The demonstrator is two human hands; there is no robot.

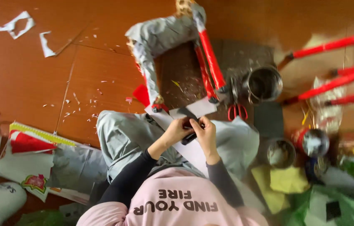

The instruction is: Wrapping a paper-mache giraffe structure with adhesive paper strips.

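Person sits on wooden floor (26, 75), both hands meet over the lap. Left hand (176, 130) and right hand (205, 129) pinch one small dark object (189, 133) between them, fingers of both pressed together on it; exact kind too blurred to tell. The object lies directly between the two grips, long axis slanting roughly lower-left to upper-right, neither hand clearly nearer. A white paper sheet (185, 150) lies under the hands across grey trousers (122, 138). Just ahead: red-handled scissors (237, 111), well within right-hand reach. Further ahead a grey paper-covered frame (156, 37) with red sticks (210, 58), and a metal tin (264, 83). Paper scraps (14, 25) scattered far left.
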